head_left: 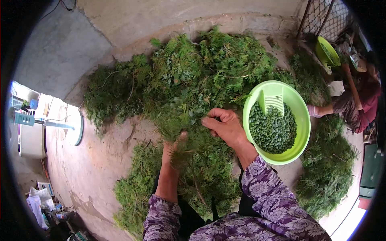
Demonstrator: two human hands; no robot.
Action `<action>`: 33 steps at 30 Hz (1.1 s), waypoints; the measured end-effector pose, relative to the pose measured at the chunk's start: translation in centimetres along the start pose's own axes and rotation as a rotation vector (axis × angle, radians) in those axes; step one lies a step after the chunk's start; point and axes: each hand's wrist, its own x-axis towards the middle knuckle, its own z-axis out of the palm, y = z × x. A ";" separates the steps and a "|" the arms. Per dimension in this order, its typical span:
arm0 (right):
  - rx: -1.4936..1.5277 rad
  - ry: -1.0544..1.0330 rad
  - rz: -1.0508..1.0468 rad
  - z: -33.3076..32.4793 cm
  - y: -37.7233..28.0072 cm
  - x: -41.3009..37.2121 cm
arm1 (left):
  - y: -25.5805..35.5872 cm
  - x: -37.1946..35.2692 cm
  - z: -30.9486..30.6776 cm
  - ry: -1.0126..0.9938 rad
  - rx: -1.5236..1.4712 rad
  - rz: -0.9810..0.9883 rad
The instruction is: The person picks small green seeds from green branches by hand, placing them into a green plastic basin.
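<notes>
My left hand (179, 141) is closed around a leafy evergreen branch (176, 120), blurred by motion, with foliage hiding most of the fingers. Close by on the right, my right hand (223, 123) has thumb and fingertips pinched together; whatever they hold, if anything, is too small to make out. A light green plastic basin (302, 124) with a built-in washboard (274, 100) stands just beyond my right wrist. Many small round green cones or berries (271, 132) fill its lower part. Below my hands, more cut greenery (213, 172) lies between my legs.
A large heap of evergreen branches (181, 60) lies ahead against the wall, with another pile (327, 168) at right. Another person (358, 104) sits at far right near a second green basin (326, 52). A pale blue stand fan (76, 127) is at left.
</notes>
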 end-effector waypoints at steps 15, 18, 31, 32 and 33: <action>0.715 0.209 -0.021 -3.7 -0.2 0.9 | 2.2 -1.9 -0.2 -0.088 -0.262 0.001; 0.733 0.138 -0.016 -2.3 -1.0 0.3 | 1.5 -1.7 -0.7 -0.197 -0.455 -0.014; 0.385 -0.231 0.321 0.5 1.0 0.2 | 3.5 -2.9 2.0 -0.172 -0.197 -0.034; 0.386 -0.230 0.323 0.5 0.9 0.1 | 3.7 -3.1 2.2 -0.171 -0.197 -0.036; 0.396 -0.203 0.329 0.6 0.7 0.1 | 3.9 -3.3 2.5 -0.167 -0.157 -0.030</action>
